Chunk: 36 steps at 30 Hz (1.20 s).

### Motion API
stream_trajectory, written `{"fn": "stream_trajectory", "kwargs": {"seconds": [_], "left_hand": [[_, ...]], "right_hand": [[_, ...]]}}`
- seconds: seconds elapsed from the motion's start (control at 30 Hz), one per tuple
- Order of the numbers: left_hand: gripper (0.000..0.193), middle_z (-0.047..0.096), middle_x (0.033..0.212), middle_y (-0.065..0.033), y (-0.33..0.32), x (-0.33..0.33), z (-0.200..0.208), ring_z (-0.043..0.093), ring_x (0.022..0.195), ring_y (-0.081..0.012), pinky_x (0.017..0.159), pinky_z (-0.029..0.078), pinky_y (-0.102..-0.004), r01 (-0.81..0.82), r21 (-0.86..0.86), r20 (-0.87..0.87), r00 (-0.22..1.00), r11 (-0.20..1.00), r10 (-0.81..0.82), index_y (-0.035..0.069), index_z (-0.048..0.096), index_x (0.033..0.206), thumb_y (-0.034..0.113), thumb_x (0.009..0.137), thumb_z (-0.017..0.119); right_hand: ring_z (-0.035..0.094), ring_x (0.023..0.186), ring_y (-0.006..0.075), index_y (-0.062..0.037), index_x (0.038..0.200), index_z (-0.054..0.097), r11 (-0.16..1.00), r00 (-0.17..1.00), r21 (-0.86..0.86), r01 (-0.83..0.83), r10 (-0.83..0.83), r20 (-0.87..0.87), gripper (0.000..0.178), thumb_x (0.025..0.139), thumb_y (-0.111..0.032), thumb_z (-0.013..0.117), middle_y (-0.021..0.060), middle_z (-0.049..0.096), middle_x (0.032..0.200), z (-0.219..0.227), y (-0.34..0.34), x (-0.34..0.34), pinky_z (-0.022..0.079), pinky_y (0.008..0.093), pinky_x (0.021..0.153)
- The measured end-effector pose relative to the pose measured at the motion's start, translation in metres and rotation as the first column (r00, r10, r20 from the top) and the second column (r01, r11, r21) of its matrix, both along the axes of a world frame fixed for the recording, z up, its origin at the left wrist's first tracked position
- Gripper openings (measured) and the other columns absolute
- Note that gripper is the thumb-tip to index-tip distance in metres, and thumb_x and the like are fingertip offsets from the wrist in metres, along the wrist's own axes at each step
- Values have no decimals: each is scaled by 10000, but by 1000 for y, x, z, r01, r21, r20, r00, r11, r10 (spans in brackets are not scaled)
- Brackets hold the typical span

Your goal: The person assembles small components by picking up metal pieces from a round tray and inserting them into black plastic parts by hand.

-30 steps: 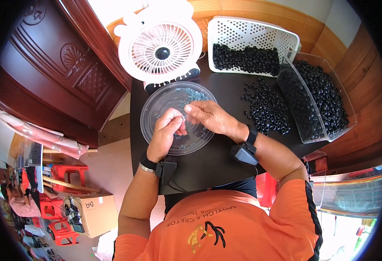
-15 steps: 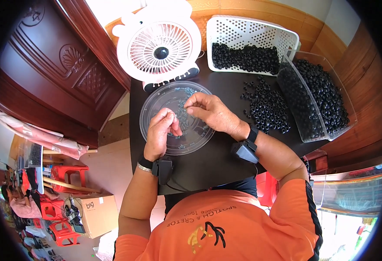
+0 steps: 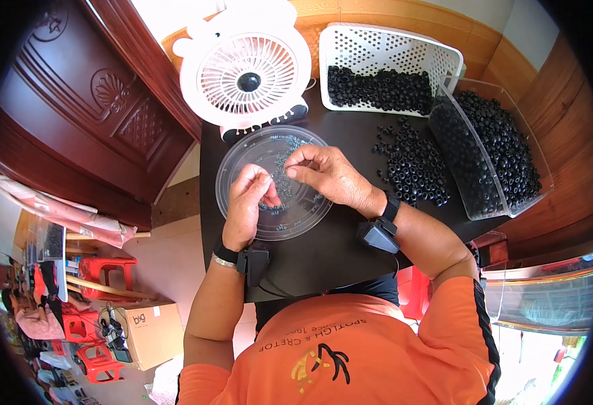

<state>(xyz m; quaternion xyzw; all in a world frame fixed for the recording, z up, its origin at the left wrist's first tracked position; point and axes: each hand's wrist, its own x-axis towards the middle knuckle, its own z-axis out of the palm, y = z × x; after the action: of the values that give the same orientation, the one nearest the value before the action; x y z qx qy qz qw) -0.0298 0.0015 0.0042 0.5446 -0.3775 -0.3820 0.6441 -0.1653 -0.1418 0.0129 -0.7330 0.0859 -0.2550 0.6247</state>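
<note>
Over a round clear plastic tray (image 3: 242,226) my two hands are close together. Small bluish clear pieces (image 3: 281,182) lie scattered in the tray. My left hand (image 3: 248,199) is closed, thumb against the fingers, and whatever sits in that pinch is too small to make out. From the right, my right hand (image 3: 330,177) reaches in with thumb and forefinger pinched; what they hold is also too small to tell. A loose spread of black ring-shaped parts (image 3: 415,165) lies on the dark table (image 3: 310,270) beside my right wrist.
A white fan (image 3: 249,81) stands behind the tray. At the back right are a white perforated basket (image 3: 391,50) and a clear bin (image 3: 482,162), both holding black ring-shaped parts. A carved door (image 3: 100,94) is to the left, with red stools (image 3: 107,270) and a cardboard box (image 3: 153,334) below it.
My left hand has shifted up very slightly. Both hands otherwise keep their pinched pose over the tray.
</note>
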Motion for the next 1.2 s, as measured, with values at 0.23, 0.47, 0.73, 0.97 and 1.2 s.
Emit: {"fn": "stream_trajectory", "kwargs": {"seconds": [0.23, 0.47, 0.73, 0.97, 1.2], "left_hand": [[175, 528, 692, -11, 2, 7, 0, 538, 622, -106, 595, 420, -233, -95, -7, 157, 983, 995, 95, 66, 512, 802, 166, 943, 483], [251, 523, 682, -6, -2, 10, -3, 532, 585, -102, 558, 414, -223, -107, -12, 111, 988, 994, 107, 74, 508, 784, 234, 968, 446], [241, 511, 687, 2, 2, 9, 4, 516, 605, -91, 567, 403, -215, -132, -46, 140, 981, 990, 137, 62, 532, 806, 245, 954, 480], [231, 522, 684, -6, 3, 8, 5, 527, 591, -102, 560, 408, -222, -129, -48, 132, 982, 990, 134, 61, 534, 816, 227, 962, 469], [220, 524, 697, 0, -1, 15, 2, 523, 599, -99, 571, 414, -229, -151, -61, 132, 979, 987, 158, 55, 544, 831, 222, 961, 484]], "right_hand": [[614, 706, 325, -28, 836, 651, 777, 965, -578, 249, -248, 82, 214, 870, -240, 647, 144, 632, 769, 5, -5, -1, 486, 388, 630], [621, 697, 291, -25, 817, 645, 586, 901, -695, 416, -372, 225, 161, 854, -181, 659, 122, 631, 770, 28, -23, -13, 501, 361, 632], [599, 888, 193, 40, 1141, 549, 536, 738, -565, 628, -180, 650, 436, 767, -127, 697, 143, 616, 1060, 161, 20, -101, 488, 280, 772], [597, 896, 215, 51, 1198, 516, 607, 691, -504, 614, -106, 715, 506, 764, -134, 700, 156, 608, 1092, 195, 52, -131, 474, 311, 804], [596, 888, 204, 38, 1189, 535, 661, 760, -486, 572, -204, 617, 481, 773, -136, 703, 144, 618, 1076, 182, 64, -128, 469, 301, 801]]}}
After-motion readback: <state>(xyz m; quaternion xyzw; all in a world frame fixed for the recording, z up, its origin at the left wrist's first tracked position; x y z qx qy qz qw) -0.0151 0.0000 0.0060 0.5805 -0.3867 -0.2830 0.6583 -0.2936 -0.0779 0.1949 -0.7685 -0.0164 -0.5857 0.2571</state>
